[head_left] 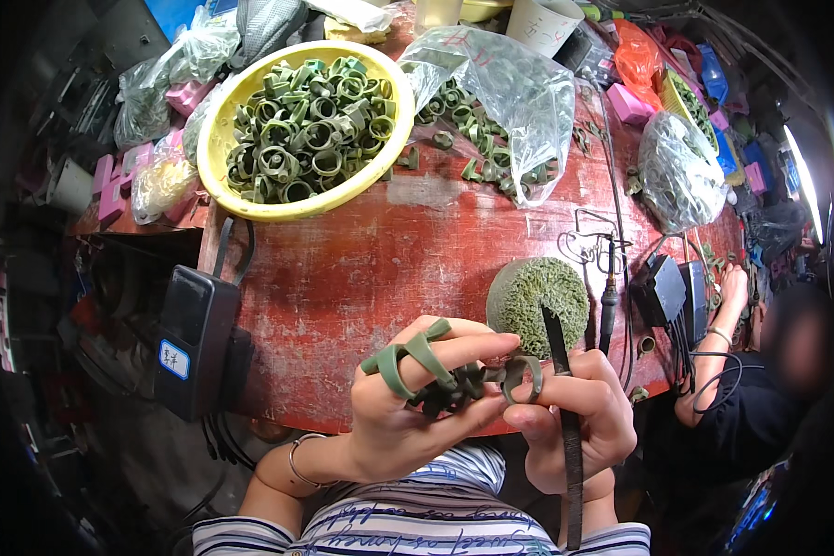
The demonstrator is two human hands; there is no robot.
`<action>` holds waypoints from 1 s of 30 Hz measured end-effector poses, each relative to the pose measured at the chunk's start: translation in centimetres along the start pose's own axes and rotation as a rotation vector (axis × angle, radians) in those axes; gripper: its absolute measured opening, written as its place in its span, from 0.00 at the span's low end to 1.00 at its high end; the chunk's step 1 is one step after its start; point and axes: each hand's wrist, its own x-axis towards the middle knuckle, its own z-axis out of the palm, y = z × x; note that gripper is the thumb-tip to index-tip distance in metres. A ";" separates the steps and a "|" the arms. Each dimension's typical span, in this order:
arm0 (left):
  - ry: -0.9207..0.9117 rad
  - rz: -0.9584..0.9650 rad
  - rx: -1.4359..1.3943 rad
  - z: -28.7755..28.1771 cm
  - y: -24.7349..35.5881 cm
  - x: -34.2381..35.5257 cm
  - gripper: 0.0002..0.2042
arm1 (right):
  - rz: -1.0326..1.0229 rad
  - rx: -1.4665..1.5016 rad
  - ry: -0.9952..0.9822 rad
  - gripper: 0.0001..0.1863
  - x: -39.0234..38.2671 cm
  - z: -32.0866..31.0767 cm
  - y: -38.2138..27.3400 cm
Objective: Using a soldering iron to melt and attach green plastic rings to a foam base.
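Note:
My left hand (389, 422) is closed round a cluster of dark green rings (445, 394). Two lighter green rings (397, 369) sit round its fingers. Close by, my right hand (598, 417) grips a long, dark, flat blade-like tool (572, 473), whose tip overlaps the crumb-covered top of a round green block (510, 296). Between the two hands, at the fingertips, is a single dark green ring (537, 375); which fingers bear it is hard to tell.
A yellow basin (215, 185) heaped with green rings and a clear plastic bag (528, 83) stand at the back of the red table (343, 287). A soldering-pen-like tool (609, 306), cables and black boxes (195, 324) flank the work area. A co-worker's arm (727, 306) reaches in at right.

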 end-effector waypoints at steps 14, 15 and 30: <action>0.083 -0.304 -0.198 0.3 -0.7 0.9 0.16 | 0.208 0.114 0.144 0.08 -0.2 -0.1 1.6; 0.112 -0.271 -0.125 -0.1 -0.6 1.2 0.16 | 0.284 0.164 0.209 0.08 -0.3 0.1 1.6; 0.481 -0.123 1.333 -11.5 -2.3 16.1 0.23 | 0.448 0.438 0.127 0.09 -2.8 0.1 2.1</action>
